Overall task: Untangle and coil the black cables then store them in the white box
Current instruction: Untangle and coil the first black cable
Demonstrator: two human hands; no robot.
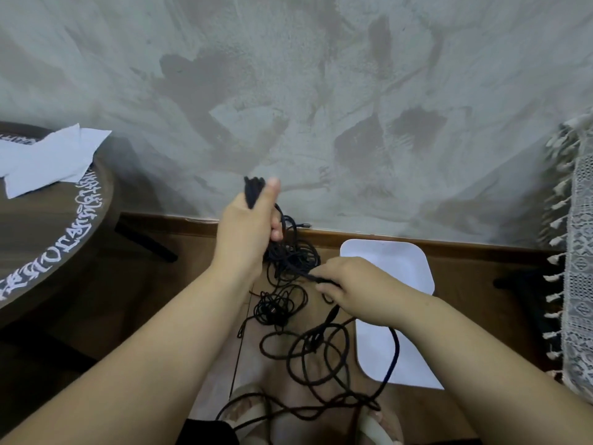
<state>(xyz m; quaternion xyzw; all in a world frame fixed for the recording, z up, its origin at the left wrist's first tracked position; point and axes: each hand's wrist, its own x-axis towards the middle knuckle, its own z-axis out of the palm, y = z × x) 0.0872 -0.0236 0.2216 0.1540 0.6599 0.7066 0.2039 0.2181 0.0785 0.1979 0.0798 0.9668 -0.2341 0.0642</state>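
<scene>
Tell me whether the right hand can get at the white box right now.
Probably yes. The right hand hovers just over the box with nothing between, though it pinches a cable and isn't free.

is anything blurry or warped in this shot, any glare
Head view: the left hand is motion-blurred at the thumb, gripping the black cables; the skirting board bows from wide-angle distortion; the lace cloth smears at the edge; soft light, no glare on the white box.

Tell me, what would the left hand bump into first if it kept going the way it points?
Probably the grey plaster wall; nothing else shows ahead of the left hand, though depth is unclear.
</scene>
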